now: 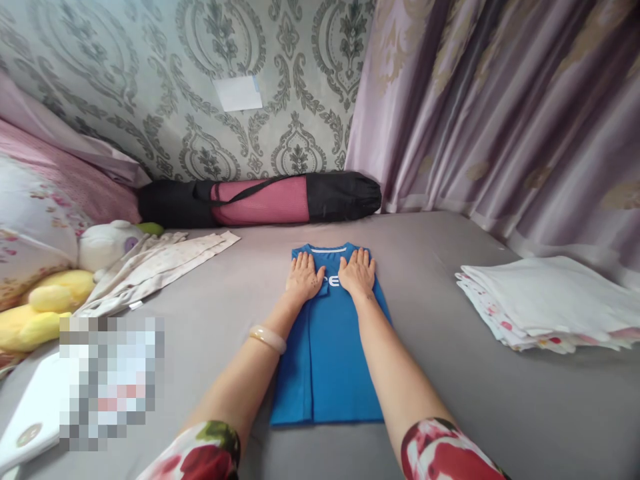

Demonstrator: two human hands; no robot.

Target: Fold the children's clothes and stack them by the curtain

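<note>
Now both hands lie palm down on the blue shirt [345, 360], which is on the grey bed sheet [430, 400], in the middle of the view. The left hand [304, 277] is open and flat near the collar [329, 251], its fingers almost together and the thumb a little apart. The right hand [358, 272] is open in the same way, on the other side of the collar. The shirt is folded into a long shape, the collar at the far end, and one folded layer makes a straight edge along its left part. White letters [334, 281] are seen between the hands, which hide a part of the chest. To the right, well apart, there is a pile of folded white cloths [550, 300]. To the left lie a pale garment [165, 267], plush toys [63, 290] and a white device [43, 407]. Behind, a black and pink long bag [265, 200] rests by the wall [300, 87]
</note>
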